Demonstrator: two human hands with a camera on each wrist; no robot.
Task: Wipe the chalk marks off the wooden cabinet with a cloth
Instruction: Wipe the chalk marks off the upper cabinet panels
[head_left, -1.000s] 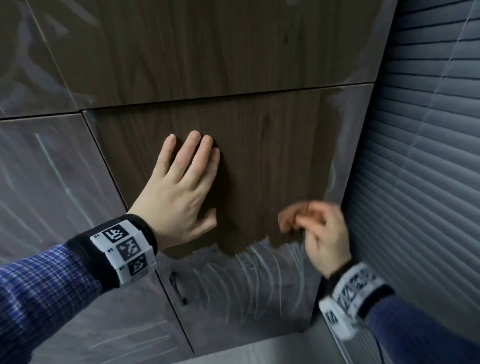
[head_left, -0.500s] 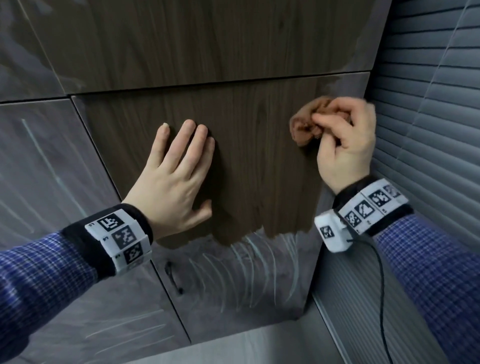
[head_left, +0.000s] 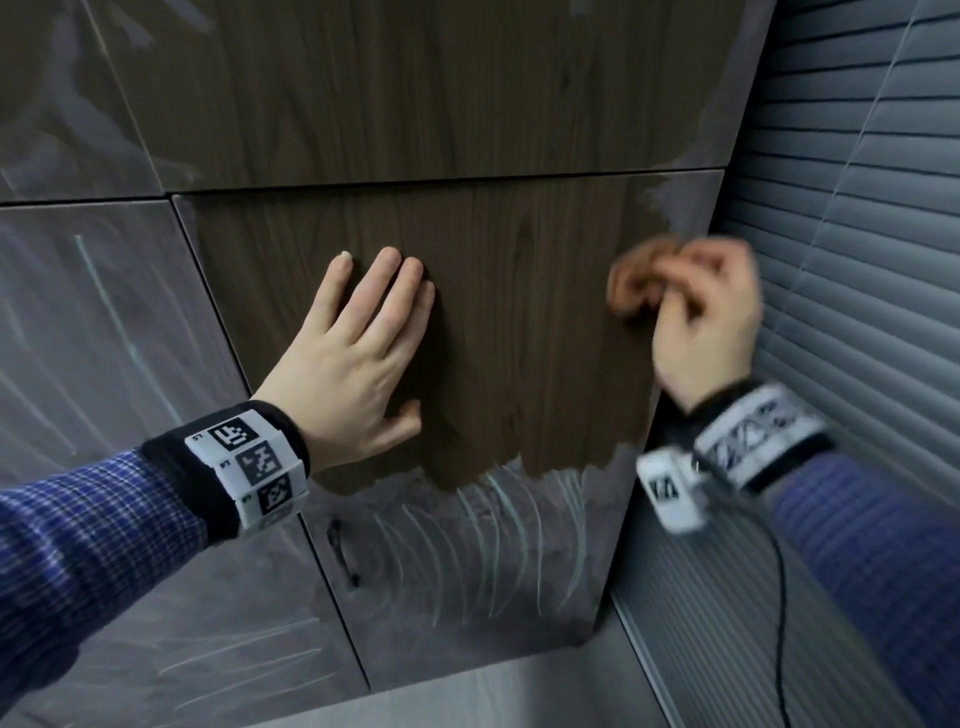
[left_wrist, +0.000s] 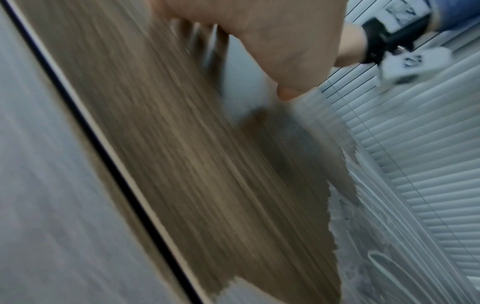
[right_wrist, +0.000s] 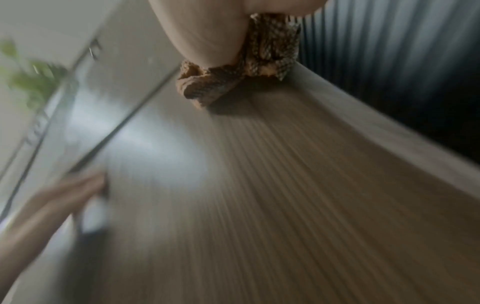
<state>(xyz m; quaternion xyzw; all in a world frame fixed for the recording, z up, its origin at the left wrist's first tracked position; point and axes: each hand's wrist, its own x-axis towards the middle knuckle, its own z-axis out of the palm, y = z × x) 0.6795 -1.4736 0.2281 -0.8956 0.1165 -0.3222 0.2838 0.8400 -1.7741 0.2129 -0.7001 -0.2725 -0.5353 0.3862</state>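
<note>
A dark wooden cabinet door (head_left: 519, 322) fills the head view. Its upper part shows bare wood grain, and white chalk marks (head_left: 498, 540) streak its lower part. My left hand (head_left: 358, 364) lies flat on the door, fingers straight. My right hand (head_left: 701, 322) grips a bunched orange-brown cloth (head_left: 631, 283) against the door near its right edge, blurred by motion. The right wrist view shows the checked cloth (right_wrist: 233, 82) under my fingers on the wood. In the left wrist view, my palm (left_wrist: 272, 41) rests on the door (left_wrist: 182, 164).
Chalk strokes also cover the left door panel (head_left: 104, 332) and the lower left panel (head_left: 234, 649). A small dark handle (head_left: 343, 551) sits low on the door. Slatted grey blinds (head_left: 857, 234) stand close on the right. A cable (head_left: 779, 623) hangs from my right wrist.
My right hand swept the cloth from the door's lower right up to near its top right corner, then came partway back down. The left hand stayed flat on the door.
</note>
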